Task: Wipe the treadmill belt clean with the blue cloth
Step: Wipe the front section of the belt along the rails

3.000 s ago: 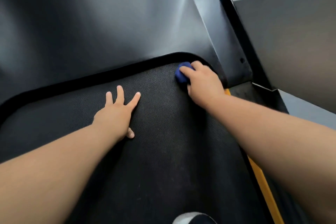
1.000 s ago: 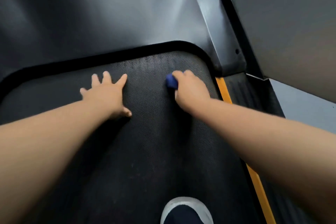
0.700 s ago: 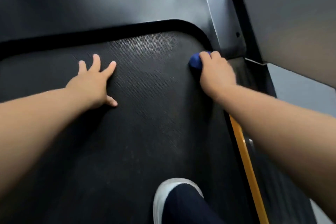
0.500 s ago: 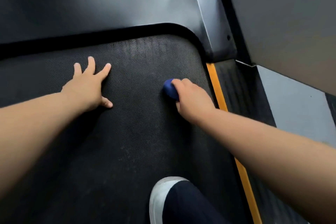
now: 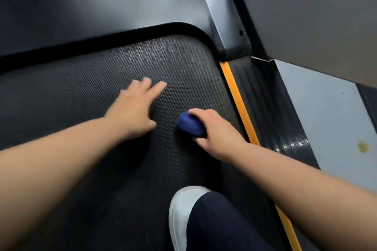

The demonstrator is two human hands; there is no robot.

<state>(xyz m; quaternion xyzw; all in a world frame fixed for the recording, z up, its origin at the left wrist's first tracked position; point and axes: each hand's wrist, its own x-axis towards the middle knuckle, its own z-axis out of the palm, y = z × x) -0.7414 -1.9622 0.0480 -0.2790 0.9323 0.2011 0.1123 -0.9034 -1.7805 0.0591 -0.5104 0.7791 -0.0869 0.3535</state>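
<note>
The treadmill belt (image 5: 91, 91) fills the middle of the view, a dark textured surface bounded on its far side by the smooth, dark motor cover (image 5: 102, 2).

The blue cloth (image 5: 190, 125) is bunched into a wad and lies on the belt, right of centre and short of the belt's right edge. The right hand (image 5: 216, 134) grips it from the right. Its fingers curl over the top of the wad and its thumb is tucked against the near side, so the cloth sticks out to the left of the knuckles.

The left hand (image 5: 134, 110) is just left of the cloth and apart from it. It is palm down with its fingers straight and loosely spread, pointing far and to the right. It is blurred, and I cannot tell whether it presses on the belt or is just above it. Both forearms are bare and reach in from the near edge.

Counted, there are two hands, one cloth, and one white-toed shoe (image 5: 179, 208). The shoe is on the near part of the belt under a dark trouser leg (image 5: 220, 226).

One yellow stripe (image 5: 238, 104) runs along the belt's right edge. Beside it is a black ribbed side rail (image 5: 263, 98), then grey floor (image 5: 326, 118) bearing one yellowish stain (image 5: 364, 147). A grey panel (image 5: 306, 6) stands at the far right.
</note>
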